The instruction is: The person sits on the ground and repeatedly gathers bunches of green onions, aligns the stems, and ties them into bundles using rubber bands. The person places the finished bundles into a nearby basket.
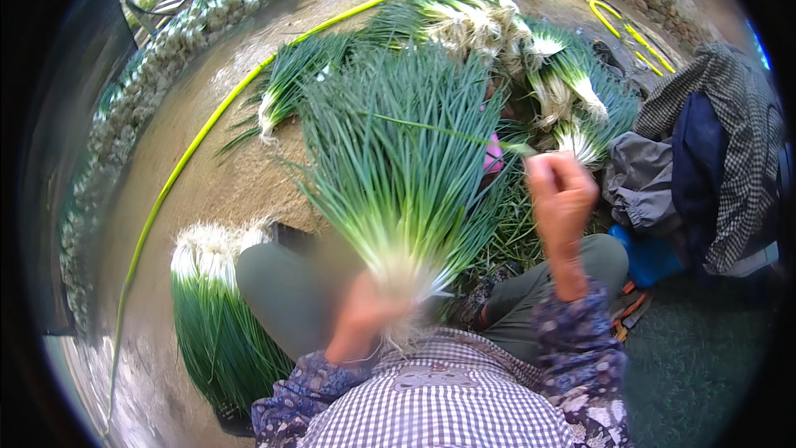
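Observation:
My left hand (367, 314) is closed around the white root end of a large bunch of green onions (392, 180). Its long green leaves fan out away from me, and the roots hang over my checked apron (435, 404). To the right of the bunch, my right hand (561, 196) pinches one thin green onion stalk (444, 129), which stretches leftward across the leaves. Blur softens my left hand and the bunch's base. By my left knee, trimmed green onions (214, 317) lie stacked with their white roots pointing away.
More green onion bunches (472, 28) lie on the ground ahead, with others (569, 84) at the right. A yellow hose (205, 127) curves along the left. Loose leaf scraps (513, 230) cover the ground between my legs. Clothes (703, 149) are heaped at the right beside a blue object (647, 255).

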Available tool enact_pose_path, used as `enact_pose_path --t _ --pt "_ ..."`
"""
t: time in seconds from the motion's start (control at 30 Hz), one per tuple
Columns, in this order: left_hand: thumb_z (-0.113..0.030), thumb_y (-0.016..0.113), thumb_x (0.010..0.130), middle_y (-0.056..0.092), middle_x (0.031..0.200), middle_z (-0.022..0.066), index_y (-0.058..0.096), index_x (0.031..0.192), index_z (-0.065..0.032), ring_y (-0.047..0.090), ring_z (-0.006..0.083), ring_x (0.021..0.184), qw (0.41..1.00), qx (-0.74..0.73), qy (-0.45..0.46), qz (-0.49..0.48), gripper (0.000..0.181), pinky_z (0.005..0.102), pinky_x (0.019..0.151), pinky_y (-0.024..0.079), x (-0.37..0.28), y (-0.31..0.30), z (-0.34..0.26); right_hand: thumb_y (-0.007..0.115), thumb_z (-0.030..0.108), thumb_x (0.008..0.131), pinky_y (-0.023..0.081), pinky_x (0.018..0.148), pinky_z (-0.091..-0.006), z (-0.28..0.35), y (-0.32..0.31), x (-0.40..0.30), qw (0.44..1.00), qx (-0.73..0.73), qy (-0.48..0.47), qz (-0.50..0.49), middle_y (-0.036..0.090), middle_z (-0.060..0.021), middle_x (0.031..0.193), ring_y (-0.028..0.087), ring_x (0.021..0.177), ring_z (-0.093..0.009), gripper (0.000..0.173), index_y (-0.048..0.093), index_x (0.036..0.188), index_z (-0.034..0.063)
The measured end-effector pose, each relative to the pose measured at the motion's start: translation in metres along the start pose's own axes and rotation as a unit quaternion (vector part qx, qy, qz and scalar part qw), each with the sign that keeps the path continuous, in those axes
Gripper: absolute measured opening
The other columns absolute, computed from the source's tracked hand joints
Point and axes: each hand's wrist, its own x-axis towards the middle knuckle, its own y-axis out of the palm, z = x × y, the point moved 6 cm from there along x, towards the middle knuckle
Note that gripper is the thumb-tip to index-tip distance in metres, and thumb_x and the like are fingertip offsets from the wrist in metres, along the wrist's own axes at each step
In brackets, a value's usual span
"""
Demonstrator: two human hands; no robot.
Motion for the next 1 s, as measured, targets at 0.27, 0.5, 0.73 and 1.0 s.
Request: enact_pose_path --t 0.27,0.5,0.73,1.0 --pt "-0.001 0.072 0.062 0.064 0.110 0.0116 0.053 0.123 0.0051 0.064 0.0198 0.095 1.000 -0.005 -0.019 -0.006 0.064 0.0311 0.088 0.049 0.000 0.006 0.000 0.068 0.014 0.079 0.048 0.069 -0.0482 -0.113 -0.172 0.025 0.812 -0.558 0.059 0.161 0.061 -0.0143 0.086 0.061 0.080 -0.037 0.013 0.060 0.082 0.0049" --pt "-0.009 0.068 0.064 0.063 0.110 0.0161 0.049 0.125 0.0066 0.064 0.0252 0.097 0.999 0.030 -0.014 -0.023 0.065 0.0355 0.085 0.052 -0.003 -0.005 0.003 0.065 0.011 0.085 0.053 0.079 -0.0363 -0.010 0.020 0.012 0.958 -0.047 -0.125 0.253 0.066 -0.0132 0.102 0.066 0.089 -0.028 0.019 0.066 0.102 0.0019" --pt "-0.007 0.073 0.063 0.062 0.108 0.0118 0.051 0.126 0.0038 0.062 0.0204 0.093 0.997 -0.022 -0.059 -0.045 0.067 0.0304 0.081 0.051 -0.008 -0.008 0.007 0.065 0.017 0.087 0.052 0.073 -0.0360 -0.027 0.085 0.014 0.947 -0.080 -0.110 0.293 0.067 -0.0126 0.092 0.065 0.084 -0.029 0.023 0.064 0.108 0.0054" --pt "-0.012 0.069 0.063 0.064 0.104 0.0168 0.047 0.125 0.0075 0.066 0.0259 0.087 0.997 0.009 -0.045 -0.062 0.069 0.0358 0.081 0.054 -0.007 0.002 -0.002 0.065 0.011 0.079 0.052 0.074 -0.0422 -0.099 0.108 0.093 0.988 -0.041 -0.070 0.134 0.066 -0.0136 0.086 0.064 0.082 -0.034 0.010 0.066 0.087 0.0048"
